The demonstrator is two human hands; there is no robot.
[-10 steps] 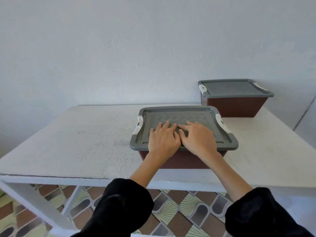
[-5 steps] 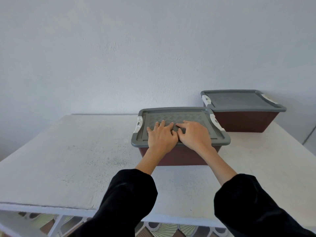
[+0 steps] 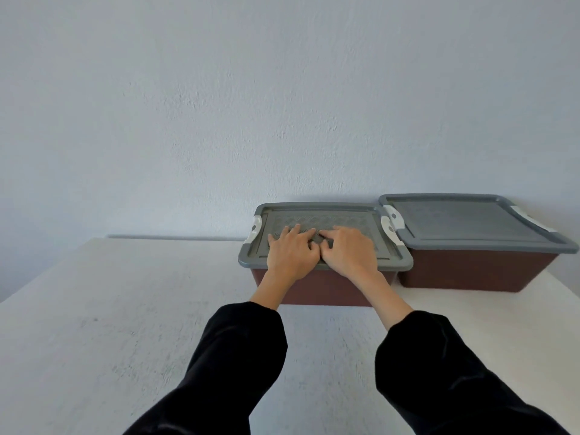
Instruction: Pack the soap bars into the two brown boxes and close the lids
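Now both hands lie flat on the grey lid (image 3: 323,221) of the near box (image 3: 326,288), side by side with the index fingers touching. The left hand (image 3: 290,255) and the right hand (image 3: 350,254) have their grip released, fingers spread and palms down, grasping nothing. That lid sits closed, with a white latch (image 3: 255,232) at its left end and another (image 3: 390,229) at its right. The second box (image 3: 470,273) stands just beside it on the right, its own lid (image 3: 464,219) also closed, lid rims nearly touching. Both boxes rest at the far edge of the white surface (image 3: 125,309), close against the pale wall (image 3: 282,89). Black sleeves (image 3: 241,346) cover both forearms. Soap bars are hidden from sight.
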